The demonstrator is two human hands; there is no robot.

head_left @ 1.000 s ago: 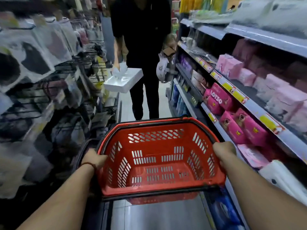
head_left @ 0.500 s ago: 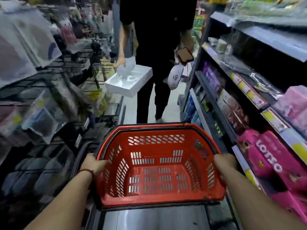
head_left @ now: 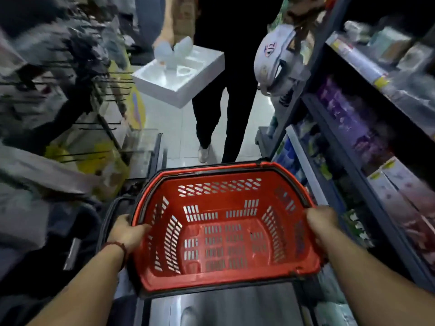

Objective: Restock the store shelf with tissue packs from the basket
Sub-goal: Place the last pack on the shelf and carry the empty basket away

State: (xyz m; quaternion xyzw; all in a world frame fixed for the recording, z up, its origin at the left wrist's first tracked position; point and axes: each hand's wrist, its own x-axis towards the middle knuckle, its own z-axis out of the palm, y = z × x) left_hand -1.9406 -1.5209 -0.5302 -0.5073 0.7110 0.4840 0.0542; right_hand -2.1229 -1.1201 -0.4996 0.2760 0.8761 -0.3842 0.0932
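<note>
I carry a red plastic basket (head_left: pixel 221 276) in front of me, and nothing lies inside it. My left hand (head_left: pixel 128 231) grips its left rim, thumb over the edge. My right hand (head_left: pixel 322 223) grips the right rim. A store shelf (head_left: pixel 353 147) with boxed and wrapped goods, purple and pink among them, runs along the right side. No tissue pack shows in the basket.
A person in black (head_left: pixel 223 74) stands close ahead in the narrow aisle, holding a white box (head_left: pixel 181 76) and a white helmet (head_left: pixel 275 60). Hook racks with hanging packets (head_left: pixel 70 95) crowd the left side. The pale floor (head_left: pixel 179 128) shows between.
I have moved forward down the aisle with the basket; the person ahead is much nearer. The pink packs on the right shelf have slid past out of view. Both hands keep their hold.
</note>
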